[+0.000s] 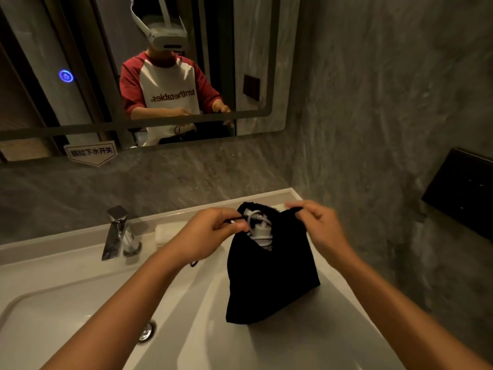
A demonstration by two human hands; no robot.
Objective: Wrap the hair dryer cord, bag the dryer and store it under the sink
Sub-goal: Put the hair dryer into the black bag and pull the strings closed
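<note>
So the bagging part looked pretty much done here. The black drawstring bag (pixel 269 279) stood upright at the middle-right of the frame, on the white tabletop (pixel 333 332) right at the edge of the sink basin (pixel 53 324). The hair dryer (pixel 260 232) was already down inside, only a white bit of it poking out of the open mouth, with the white cord (pixel 254 216) looped on top, so I'd say the wrapping was finished too, though most of the coil was hidden by the fabric.

The left hand (pixel 210 233) had its fingers (pixel 234 225) pinched shut on the left side of the bag's mouth, seemingly on the drawstring, a dark end of which dangled below the wrist. The right hand (pixel 317 222) had its fingers pinched on the right edge of the rim, holding it up.

What was left, as far as I could judge: cinch the mouth closed, then put the whole thing under the sink. No cabinet or shelf showed in this view, just the faucet (pixel 117 231) at left and the mirror (pixel 240 62) above.
</note>
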